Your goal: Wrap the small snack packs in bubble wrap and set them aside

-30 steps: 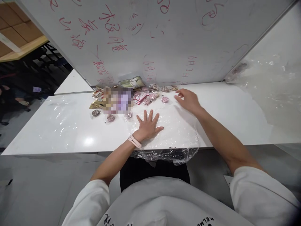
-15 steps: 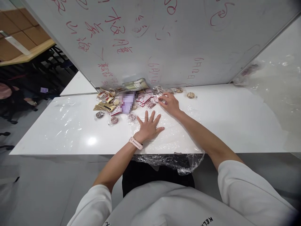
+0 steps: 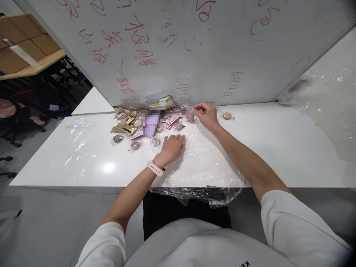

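Note:
On the white table [image 3: 261, 155], my left hand [image 3: 172, 149] lies palm down on clear plastic film [image 3: 205, 159], its fingers drawn together and bent. What is under the fingertips is hidden. Further back, my right hand [image 3: 208, 115] pinches the edge of a clear-wrapped, pinkish round cookie [image 3: 190, 115]. Another wrapped cookie is partly hidden behind that hand. Left of it lie red-and-white packets [image 3: 170, 120]. A wrapped pinkish cookie [image 3: 156, 141] sits just beyond my left fingers, and a pale wrapped cookie [image 3: 227, 116] lies right of my right hand.
A whiteboard [image 3: 211, 55] with red writing stands along the table's back. Gold packets [image 3: 122, 128], a blurred purple item [image 3: 151, 124] and a green package [image 3: 161, 102] are heaped against it. Film hangs over the front edge. Cardboard boxes [image 3: 25, 37] stand at far left.
My left hand has gone from spread flat to fingers drawn in, slightly lower. My right hand has shifted a little to the right, with the pinkish cookie at its fingertips.

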Tool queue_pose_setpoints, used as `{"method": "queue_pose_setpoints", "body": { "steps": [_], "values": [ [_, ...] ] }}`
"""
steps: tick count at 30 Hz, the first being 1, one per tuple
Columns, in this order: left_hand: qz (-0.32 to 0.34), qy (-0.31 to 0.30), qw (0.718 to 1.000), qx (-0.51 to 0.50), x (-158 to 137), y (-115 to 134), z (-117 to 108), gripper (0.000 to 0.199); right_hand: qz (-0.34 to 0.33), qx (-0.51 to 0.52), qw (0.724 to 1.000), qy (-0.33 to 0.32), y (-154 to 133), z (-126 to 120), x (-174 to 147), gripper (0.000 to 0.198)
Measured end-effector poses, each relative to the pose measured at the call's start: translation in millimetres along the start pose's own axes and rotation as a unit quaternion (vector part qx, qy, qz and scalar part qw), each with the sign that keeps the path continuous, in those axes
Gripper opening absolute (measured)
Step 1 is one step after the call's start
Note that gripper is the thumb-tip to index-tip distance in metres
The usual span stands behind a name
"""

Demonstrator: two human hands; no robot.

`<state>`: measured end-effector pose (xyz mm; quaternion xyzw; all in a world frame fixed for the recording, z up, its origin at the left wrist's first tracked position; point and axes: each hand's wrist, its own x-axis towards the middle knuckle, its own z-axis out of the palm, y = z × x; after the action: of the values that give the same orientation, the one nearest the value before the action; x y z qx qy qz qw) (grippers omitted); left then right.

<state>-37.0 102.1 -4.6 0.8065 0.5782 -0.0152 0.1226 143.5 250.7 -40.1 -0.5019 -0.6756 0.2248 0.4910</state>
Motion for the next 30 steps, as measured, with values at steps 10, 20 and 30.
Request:
{"method": "queue_pose_setpoints", "body": {
  "steps": [10, 20, 30],
  "values": [
    [-0.011, 0.026, 0.999, 0.040, 43, 16, 4, 0.029, 0.196, 0.218, 0.944, -0.153, -33, -108, -59, 0.023],
    [-0.060, 0.198, 0.978, 0.026, 125, 9, -40, 0.035, 0.252, 0.318, 0.886, -0.225, -39, -135, -77, 0.027],
    [0.024, 0.321, 0.945, -0.061, 51, -10, -34, 0.022, 0.241, 0.116, 0.893, -0.363, -42, -58, -96, 0.027]
  ]
}}
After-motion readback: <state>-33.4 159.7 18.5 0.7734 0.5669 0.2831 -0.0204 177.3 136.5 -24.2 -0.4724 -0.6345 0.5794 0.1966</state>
